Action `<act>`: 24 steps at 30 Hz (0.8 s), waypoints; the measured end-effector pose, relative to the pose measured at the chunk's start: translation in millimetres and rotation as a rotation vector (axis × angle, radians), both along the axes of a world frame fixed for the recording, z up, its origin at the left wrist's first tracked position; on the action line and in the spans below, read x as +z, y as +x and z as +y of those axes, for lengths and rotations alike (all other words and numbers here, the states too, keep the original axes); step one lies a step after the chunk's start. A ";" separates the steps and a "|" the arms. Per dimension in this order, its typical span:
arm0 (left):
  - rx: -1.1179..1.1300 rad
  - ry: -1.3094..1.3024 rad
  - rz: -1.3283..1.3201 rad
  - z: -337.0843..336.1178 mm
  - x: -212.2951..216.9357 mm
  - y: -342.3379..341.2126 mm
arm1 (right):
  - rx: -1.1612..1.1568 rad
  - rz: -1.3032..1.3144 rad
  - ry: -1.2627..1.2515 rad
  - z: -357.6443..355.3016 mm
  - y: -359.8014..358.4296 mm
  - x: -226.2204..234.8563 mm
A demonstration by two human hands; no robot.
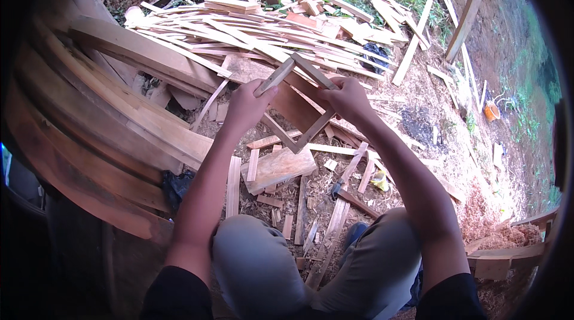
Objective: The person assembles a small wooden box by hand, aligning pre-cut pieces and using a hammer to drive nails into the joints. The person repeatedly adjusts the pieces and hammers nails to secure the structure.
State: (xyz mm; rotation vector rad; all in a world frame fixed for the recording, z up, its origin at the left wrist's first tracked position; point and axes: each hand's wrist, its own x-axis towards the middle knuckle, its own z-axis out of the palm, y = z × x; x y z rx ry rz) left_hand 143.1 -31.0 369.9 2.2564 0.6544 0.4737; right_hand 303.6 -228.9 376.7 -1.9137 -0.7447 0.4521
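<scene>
A small square wooden frame [307, 67], made of narrow strips, is held up in front of me, turned so that one corner points away and one toward me. My left hand [250, 103] grips its left corner with the fingers wrapped round the strip. On its right corner my right hand [348, 99] is closed in the same way. Through the frame's opening I see a brown board lying beyond. Below the frame, a thick wood block [280, 170] rests on the ground among offcuts. A hammer [356, 200] lies between the block and my right knee.
A large pile of thin wood strips [239, 36] spreads across the far ground. Long stacked planks [113, 114] stand along the left. A black plastic bag [177, 186] sits beside them. Shavings [508, 237] heap at the right, and an orange container [491, 111] lies farther off.
</scene>
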 end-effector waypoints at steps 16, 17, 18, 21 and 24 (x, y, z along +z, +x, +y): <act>0.310 0.357 -0.463 -11.0 -67.0 10.9 | 0.316 0.379 0.020 18.9 23.4 -86.8; 0.313 0.333 -0.483 -11.2 -63.8 9.5 | 0.321 0.370 0.022 20.8 21.2 -87.1; 0.315 0.307 -0.501 -12.3 -61.5 8.3 | 0.325 0.363 0.023 22.6 18.4 -88.0; 0.340 0.301 -0.501 -17.1 -54.8 6.4 | 0.307 0.356 0.045 25.0 11.4 -85.2; 0.320 0.333 -0.534 -20.1 -48.1 6.5 | 0.318 0.392 0.071 24.5 5.6 -82.1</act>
